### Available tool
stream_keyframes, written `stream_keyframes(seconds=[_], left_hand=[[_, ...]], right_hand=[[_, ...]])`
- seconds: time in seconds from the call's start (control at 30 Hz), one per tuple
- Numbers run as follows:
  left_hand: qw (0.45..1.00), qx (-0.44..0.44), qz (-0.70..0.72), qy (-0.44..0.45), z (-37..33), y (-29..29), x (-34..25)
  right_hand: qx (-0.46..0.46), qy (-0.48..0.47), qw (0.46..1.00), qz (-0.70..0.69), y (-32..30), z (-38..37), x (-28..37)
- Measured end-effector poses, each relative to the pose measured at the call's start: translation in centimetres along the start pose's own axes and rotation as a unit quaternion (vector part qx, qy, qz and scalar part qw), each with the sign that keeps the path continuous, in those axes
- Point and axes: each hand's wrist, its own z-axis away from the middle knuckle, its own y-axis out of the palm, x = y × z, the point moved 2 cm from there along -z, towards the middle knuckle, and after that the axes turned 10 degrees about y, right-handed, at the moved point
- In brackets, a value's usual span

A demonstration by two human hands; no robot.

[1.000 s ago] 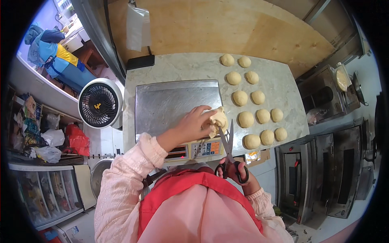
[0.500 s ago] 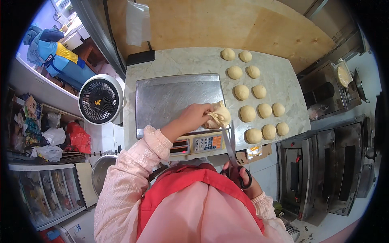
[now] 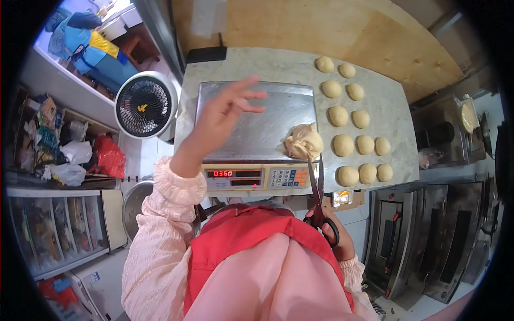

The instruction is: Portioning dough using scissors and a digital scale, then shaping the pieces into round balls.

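Observation:
My left hand point(image 3: 217, 120) is raised over the left side of the steel platform of a weighing scale point(image 3: 262, 115), open, its fingers spread and holding nothing. A lump of raw dough point(image 3: 303, 142) with a gathered, folded surface sits at the front right corner of the platform. Low in front of the scale, my right hand point(image 3: 342, 238) is closed on a pair of scissors point(image 3: 317, 187) with dark handles. The blades are slightly parted, and their tips reach up to the lump's front edge; whether they touch it, I cannot tell. Red digits glow on the scale's front panel.
Several round dough balls point(image 3: 342, 145) stand in rows on the marble-look table point(image 3: 399, 125), right of the scale. Left of the table is a round fan point(image 3: 143, 107). Metal ovens point(image 3: 428, 235) line the right side. Beyond the partition, at upper left, stands a person in blue point(image 3: 88, 45).
My left hand has let go of the dough and moved up and left, its fingers opening. The dough now rests on the scale, whose display shows a reading. The scissors stay in my right hand.

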Motion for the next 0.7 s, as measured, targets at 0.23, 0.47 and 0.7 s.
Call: stream_keyframes(seconds=[0.23, 0.47, 0.7], left_hand=[[0.989, -0.142, -0.053, -0.001, 2.2, -2.5, -4.4], [0.997, -0.07, -0.021, 0.029, 2.5, -0.9, -3.1], [0.937, 0.197, -0.289, 0.031, -1.8, 5.3, -0.2]], right_hand=[[-0.002, 0.03, 0.998, 0.048, 1.3, -1.3, 0.2], [-0.008, 0.033, 0.997, 0.064, 2.0, -1.2, 0.1], [-0.185, -0.039, 0.98, 0.064, 0.4, -1.3, -3.5]])
